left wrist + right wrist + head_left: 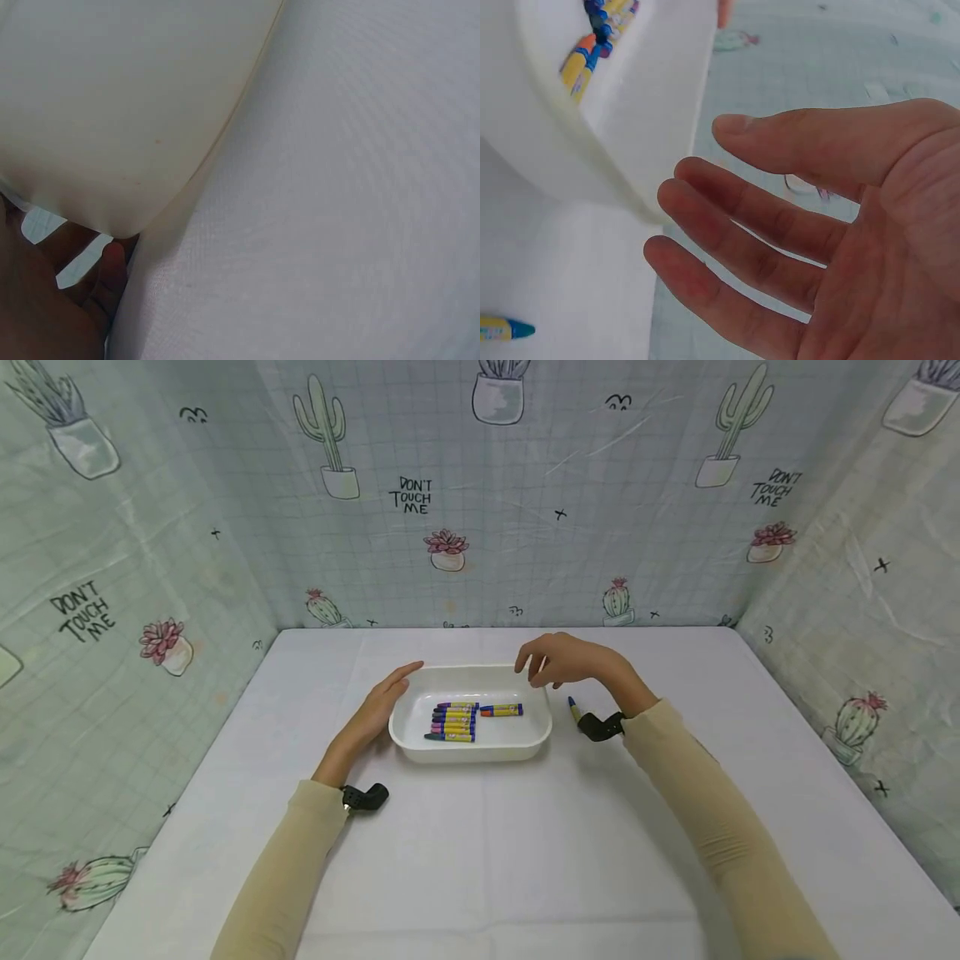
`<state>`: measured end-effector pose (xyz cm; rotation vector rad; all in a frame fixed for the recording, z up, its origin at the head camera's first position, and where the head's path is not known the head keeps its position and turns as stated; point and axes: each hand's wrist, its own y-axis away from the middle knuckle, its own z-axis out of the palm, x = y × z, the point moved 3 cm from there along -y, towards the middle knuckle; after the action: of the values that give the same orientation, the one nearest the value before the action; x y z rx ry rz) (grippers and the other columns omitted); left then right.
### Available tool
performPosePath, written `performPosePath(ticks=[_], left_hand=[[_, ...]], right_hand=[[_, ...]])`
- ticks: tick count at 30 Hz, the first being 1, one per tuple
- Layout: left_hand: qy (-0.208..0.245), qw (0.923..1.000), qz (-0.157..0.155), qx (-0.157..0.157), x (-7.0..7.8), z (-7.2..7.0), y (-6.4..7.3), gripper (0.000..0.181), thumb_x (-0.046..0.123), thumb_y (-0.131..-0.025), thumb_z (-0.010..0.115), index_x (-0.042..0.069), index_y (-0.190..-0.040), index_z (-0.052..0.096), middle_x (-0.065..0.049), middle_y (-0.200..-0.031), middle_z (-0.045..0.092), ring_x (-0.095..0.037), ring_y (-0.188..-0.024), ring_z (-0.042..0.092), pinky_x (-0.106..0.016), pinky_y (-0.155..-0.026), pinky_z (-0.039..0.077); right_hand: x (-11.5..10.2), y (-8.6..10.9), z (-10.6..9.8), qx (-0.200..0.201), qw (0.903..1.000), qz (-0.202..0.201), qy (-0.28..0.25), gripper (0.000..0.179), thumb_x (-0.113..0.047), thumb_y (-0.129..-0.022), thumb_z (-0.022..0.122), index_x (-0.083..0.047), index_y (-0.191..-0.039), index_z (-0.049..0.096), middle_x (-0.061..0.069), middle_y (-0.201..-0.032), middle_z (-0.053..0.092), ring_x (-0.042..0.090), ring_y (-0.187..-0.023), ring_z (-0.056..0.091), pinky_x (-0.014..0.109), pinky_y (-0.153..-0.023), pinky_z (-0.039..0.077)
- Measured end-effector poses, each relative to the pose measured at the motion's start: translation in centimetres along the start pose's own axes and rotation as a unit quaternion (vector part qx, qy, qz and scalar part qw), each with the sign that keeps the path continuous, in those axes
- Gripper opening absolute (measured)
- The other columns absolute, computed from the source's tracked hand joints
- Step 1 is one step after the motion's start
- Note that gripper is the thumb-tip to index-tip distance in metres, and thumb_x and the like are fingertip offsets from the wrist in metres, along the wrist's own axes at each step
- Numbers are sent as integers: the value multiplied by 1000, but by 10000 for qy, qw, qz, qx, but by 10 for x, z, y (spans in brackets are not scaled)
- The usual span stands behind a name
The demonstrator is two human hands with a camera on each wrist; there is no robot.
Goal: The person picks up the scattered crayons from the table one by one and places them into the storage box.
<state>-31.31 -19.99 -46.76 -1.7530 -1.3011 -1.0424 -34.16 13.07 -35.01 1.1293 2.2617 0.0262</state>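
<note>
A white tray (472, 756) holds several yellow-wrapped crayons (453, 720) stacked in a column at its left middle. Just right of that column lie an orange crayon (501, 712) and a blue crayon beside it. My left hand (371, 714) rests along the tray's left end, fingers extended, their tips against its side in the left wrist view. Over the far right corner hovers my right hand (564, 660), its fingers spread, loosely bent and holding nothing. Another crayon (502, 328), blue-green tipped, lies on the table right of the tray, partly hidden by the wrist camera in the head view.
A white cloth covers the table (450, 860). Behind and on both sides hangs a pale curtain (525, 560) printed with cacti. Each wrist wears a black camera, the right one (600, 727) close over the loose crayon.
</note>
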Motion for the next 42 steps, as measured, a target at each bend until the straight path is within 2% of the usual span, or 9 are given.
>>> performPosePath(ticks=[4,9,14,20,26,30,34,38,42], left_hand=[[-57,10000,57,24,-1,-1,0,48,37,-114,30,30,-161,38,-2,-171,30,-31,-160,24,-58,-129,19],[-33,10000,88,-3,-2,-1,0,49,38,-114,29,30,-161,38,-1,-171,29,-30,-160,23,-57,-130,18],[11,10000,72,-10,0,-1,1,49,37,-114,30,28,-161,38,-2,-171,30,-30,-160,23,-57,-130,18],[94,9999,-5,-66,4,-1,2,49,32,-114,29,24,-163,35,-4,-172,26,-32,-161,20,-57,-130,15],[175,9997,-90,-133,5,0,3,50,22,-114,28,15,-163,33,-11,-172,25,-37,-160,20,-59,-130,15],[140,9998,-115,-63,3,1,3,49,27,-114,28,21,-163,35,-7,-172,27,-35,-160,22,-58,-130,17],[96,9999,-12,-30,2,1,4,49,35,-114,30,28,-161,37,-3,-171,30,-31,-160,24,-56,-130,18],[110,9999,108,-57,4,1,5,49,37,-114,31,28,-161,38,-3,-170,31,-31,-160,24,-58,-130,17],[136,9998,127,-60,2,-1,4,49,38,-114,31,28,-161,38,-4,-170,31,-32,-160,24,-58,-130,17]], right_hand=[[19,20,-1,438,9981,16,-443,32,-9,-98,65,-5,-129,66,18,-120,71,36,-104,71,46,-83,64],[48,35,7,727,9929,324,-881,33,-11,-99,65,-3,-131,65,20,-121,70,37,-103,72,43,-81,65],[71,42,20,848,9877,576,-1176,36,-12,-100,64,0,-135,62,22,-122,69,33,-103,71,41,-79,65],[88,39,34,891,9805,1010,-1431,40,-13,-100,65,-3,-138,59,23,-127,66,32,-104,70,40,-81,65],[98,34,47,859,9744,1392,-1540,44,-15,-98,69,-4,-138,57,23,-127,66,27,-99,71,37,-79,64],[99,33,53,825,9724,1558,-1525,50,-16,-97,71,-4,-142,53,25,-128,65,24,-92,72,36,-78,64],[97,34,56,833,9697,1789,-1442,54,-18,-95,75,-4,-142,53,25,-129,65,21,-84,72,34,-77,64],[95,34,57,802,9677,1990,-1322,57,-22,-92,78,-3,-140,54,24,-126,65,21,-79,70,32,-74,63],[93,31,57,795,9685,2017,-1224,61,-22,-89,80,-3,-140,55,25,-128,63,22,-81,71,32,-71,64]])
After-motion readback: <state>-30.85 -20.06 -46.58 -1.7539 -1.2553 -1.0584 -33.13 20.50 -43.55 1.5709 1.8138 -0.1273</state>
